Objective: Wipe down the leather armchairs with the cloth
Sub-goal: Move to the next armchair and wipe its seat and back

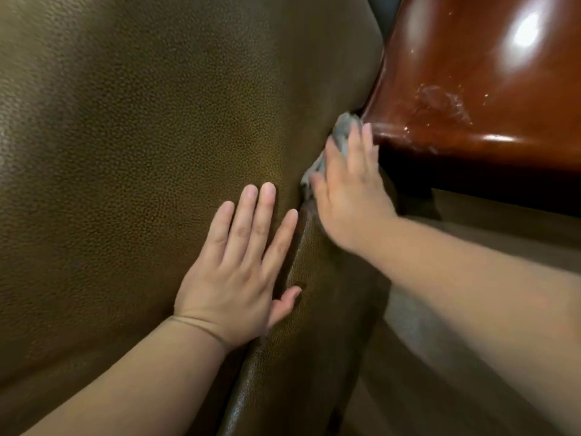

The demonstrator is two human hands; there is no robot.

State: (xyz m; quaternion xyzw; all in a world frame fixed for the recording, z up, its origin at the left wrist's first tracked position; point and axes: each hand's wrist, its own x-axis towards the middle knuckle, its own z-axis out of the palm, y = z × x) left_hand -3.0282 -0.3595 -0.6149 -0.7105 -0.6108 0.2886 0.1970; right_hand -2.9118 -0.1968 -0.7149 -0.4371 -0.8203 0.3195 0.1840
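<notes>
A brown grained leather armchair (132,152) fills the left and middle of the head view, seen very close. My left hand (242,265) lies flat on the leather beside a seam, fingers straight and spread. My right hand (349,190) presses a grey cloth (342,133) against the chair's right edge, just past the seam. The fingers lie fairly straight over the cloth, and most of the cloth is hidden beneath the hand. The right hand is blurred.
A glossy reddish-brown wooden surface (471,73) with wet streaks stands right next to the cloth at the upper right. Below it lies dark shadow, then a tan floor (503,228) along the right side.
</notes>
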